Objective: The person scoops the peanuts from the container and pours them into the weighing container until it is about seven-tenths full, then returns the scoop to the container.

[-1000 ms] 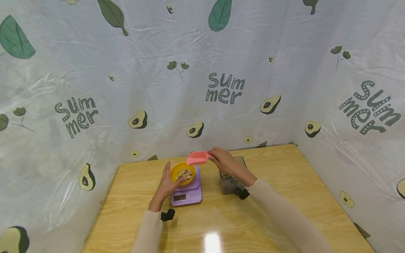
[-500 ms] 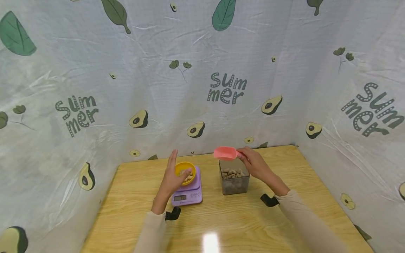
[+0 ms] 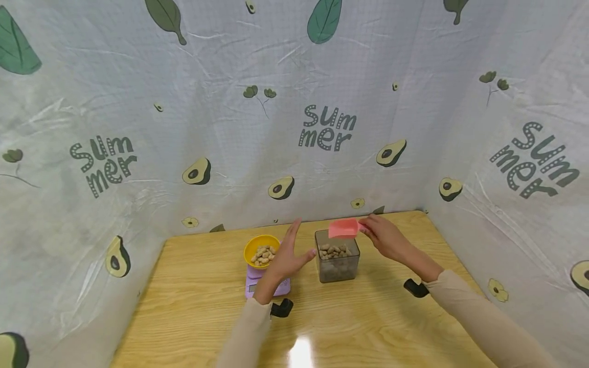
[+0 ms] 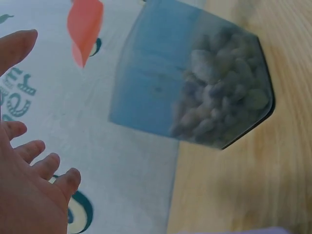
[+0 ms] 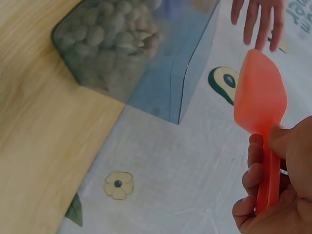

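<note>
The right grip [image 3: 383, 236] curls round the scoop's [image 3: 344, 228] handle [image 5: 268, 190], likely for level control, above the box [image 3: 338, 269] of peanuts [image 3: 335, 251]; the left grip [image 3: 285, 260], fingers spread, hangs at the box's nine o'clock.

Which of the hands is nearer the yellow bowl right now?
Left. The left hand is just right of the yellow bowl, between it and the peanut container. The right hand is farther right, past the container, holding the pink scoop.
</note>
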A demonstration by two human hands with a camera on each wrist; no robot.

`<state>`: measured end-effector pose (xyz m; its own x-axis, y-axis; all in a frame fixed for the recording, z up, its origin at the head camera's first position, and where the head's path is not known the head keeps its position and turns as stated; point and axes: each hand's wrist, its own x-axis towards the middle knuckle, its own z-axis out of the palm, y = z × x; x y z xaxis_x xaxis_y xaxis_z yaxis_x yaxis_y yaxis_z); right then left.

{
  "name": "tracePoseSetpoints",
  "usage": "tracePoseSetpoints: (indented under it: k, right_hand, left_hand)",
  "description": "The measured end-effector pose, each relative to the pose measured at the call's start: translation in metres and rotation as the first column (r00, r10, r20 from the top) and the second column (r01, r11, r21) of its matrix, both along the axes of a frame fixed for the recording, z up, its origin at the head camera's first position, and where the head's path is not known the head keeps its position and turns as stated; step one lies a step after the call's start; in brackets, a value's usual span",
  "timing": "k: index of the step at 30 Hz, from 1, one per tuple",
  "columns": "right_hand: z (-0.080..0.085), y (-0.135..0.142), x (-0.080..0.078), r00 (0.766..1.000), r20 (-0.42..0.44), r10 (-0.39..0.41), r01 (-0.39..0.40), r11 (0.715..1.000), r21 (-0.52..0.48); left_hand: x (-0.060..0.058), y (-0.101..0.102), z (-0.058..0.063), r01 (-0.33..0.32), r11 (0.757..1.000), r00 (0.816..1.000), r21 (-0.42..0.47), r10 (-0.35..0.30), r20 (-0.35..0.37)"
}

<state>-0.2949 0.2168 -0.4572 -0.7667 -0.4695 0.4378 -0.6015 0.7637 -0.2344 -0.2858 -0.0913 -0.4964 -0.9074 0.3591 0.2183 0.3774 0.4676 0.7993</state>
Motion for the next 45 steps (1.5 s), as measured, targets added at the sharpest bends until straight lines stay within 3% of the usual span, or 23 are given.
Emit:
tracePoseSetpoints:
  k: [5,9,14,17,25,33,37,41,45]
  right_hand:
    - [0.004,0.001,-0.003,0.996,-0.073,0.051,-0.040,0.989,0.141]
    - [0.006,0.002,-0.004,0.984,-0.159,0.082,-0.035,0.960,0.276]
    - [0.008,-0.001,-0.004,0.955,-0.253,0.157,-0.007,0.862,0.508]
    - [0.010,-0.006,-0.006,0.941,-0.267,0.206,-0.011,0.810,0.587]
    - [0.009,-0.018,-0.012,0.947,-0.230,0.224,0.007,0.701,0.713]
    - [0.009,-0.036,-0.016,0.939,-0.255,0.233,0.086,0.559,0.825]
    - [0.006,-0.042,-0.022,0.928,-0.285,0.239,0.132,0.505,0.853]
    - [0.000,-0.042,-0.029,0.920,-0.276,0.280,0.120,0.468,0.875]
    - [-0.008,-0.038,-0.035,0.927,-0.220,0.305,0.055,0.469,0.882]
  left_hand:
    - [-0.010,0.019,-0.013,0.054,0.997,0.998,-0.051,-0.052,0.046]
    - [-0.017,0.028,-0.022,0.085,0.992,0.995,-0.092,-0.080,0.061]
    - [-0.022,0.032,-0.039,0.114,0.989,0.991,-0.095,-0.106,0.077]
    - [-0.022,0.034,-0.046,0.123,0.991,0.989,-0.057,-0.117,0.091]
    - [-0.017,0.039,-0.047,0.155,0.987,0.972,0.043,-0.160,0.173]
    - [-0.019,0.040,-0.048,0.147,0.988,0.966,0.035,-0.151,0.211]
    - [-0.020,0.040,-0.046,0.172,0.985,0.961,0.031,-0.175,0.212]
    - [-0.021,0.038,-0.044,0.171,0.985,0.964,-0.002,-0.167,0.206]
    - [-0.022,0.038,-0.043,0.170,0.985,0.961,-0.022,-0.160,0.225]
